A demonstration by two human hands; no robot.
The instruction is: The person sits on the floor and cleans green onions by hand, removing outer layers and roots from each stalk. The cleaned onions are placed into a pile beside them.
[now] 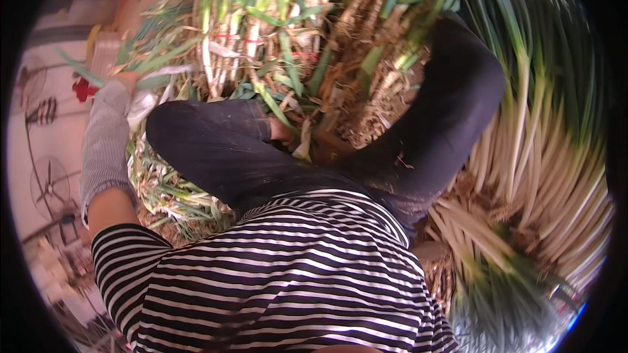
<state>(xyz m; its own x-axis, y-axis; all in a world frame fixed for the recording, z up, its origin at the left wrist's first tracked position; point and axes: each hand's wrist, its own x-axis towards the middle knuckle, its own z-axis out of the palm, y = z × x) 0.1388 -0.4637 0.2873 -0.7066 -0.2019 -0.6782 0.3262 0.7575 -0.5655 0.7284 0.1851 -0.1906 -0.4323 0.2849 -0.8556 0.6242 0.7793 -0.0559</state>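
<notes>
My left hand (128, 80), below a grey striped sleeve cover, is stretched out to the left past my knee. Its fingers are partly hidden. A green onion leaf (83, 68) and a pale strip of leaf (169, 71) stick out on either side of it, apparently held. My right hand is out of view. Ahead of my crossed legs stand bundles of green onions (221, 54), bound with red ties. Another bundle with dry, soil-stained roots (382, 88) leans beside my right shin.
Long loose green onions (530, 152) lie heaped along my right side, with a smaller bunch (490, 260) by my hip. Stripped leaves (171, 191) are piled beside my left thigh. Farther left are a standing fan (50, 184) and a red object (84, 89).
</notes>
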